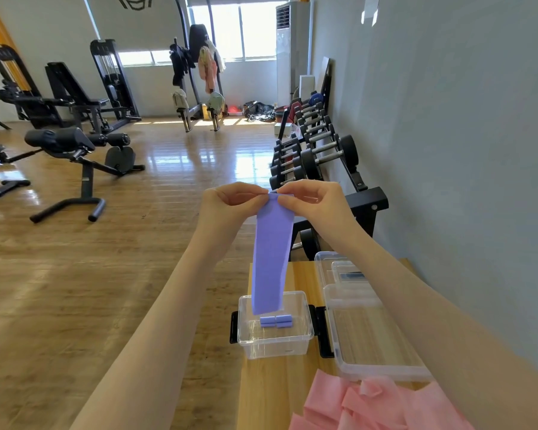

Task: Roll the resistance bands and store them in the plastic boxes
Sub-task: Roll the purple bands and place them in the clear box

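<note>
Purple band point(272, 252) pinched at top between both hands point(274, 200), hanging over clear box point(275, 342)

Both forearms are bare from the near edge up to the wrists, with no sleeve showing. The left hand point(227, 201) and the right hand point(312, 198) wear no glove, ring, watch or bracelet.

bright daylight thru window point(243, 32), floor point(174, 169) glare, wide-angle edge distortion.

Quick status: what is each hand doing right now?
Left hand: pinching the top edge of the purple resistance band.
Right hand: pinching the same top edge, band hanging down.
</note>
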